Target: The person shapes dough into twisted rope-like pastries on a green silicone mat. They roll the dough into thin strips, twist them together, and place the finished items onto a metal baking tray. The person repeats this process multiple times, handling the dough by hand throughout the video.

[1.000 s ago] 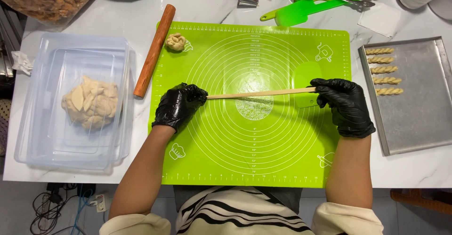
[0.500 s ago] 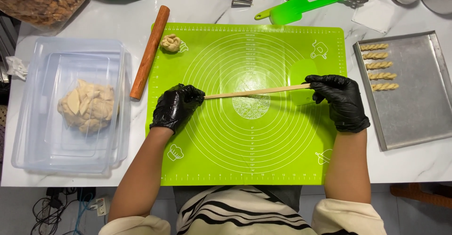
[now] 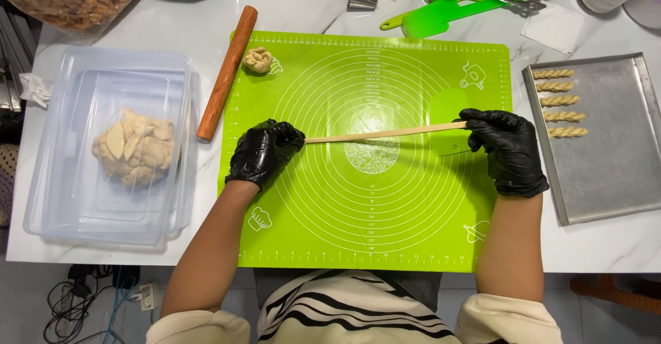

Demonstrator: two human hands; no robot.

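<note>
So far five twists [image 3: 560, 102] sit on your tray [image 3: 613, 179]; your left hand [image 3: 264, 152] and right hand [image 3: 507, 148] each pinch an end of one dough rope [image 3: 385, 134], with a dough lump [image 3: 136, 147] left.

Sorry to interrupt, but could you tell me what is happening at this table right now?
A person in black gloves holds a long thin rope of dough stretched across a green silicone baking mat, left hand at one end, right hand at the other. Five twisted dough sticks lie on the metal baking tray to the right. A clear plastic tub holding more dough and a wooden rolling pin sit to the left.
</note>
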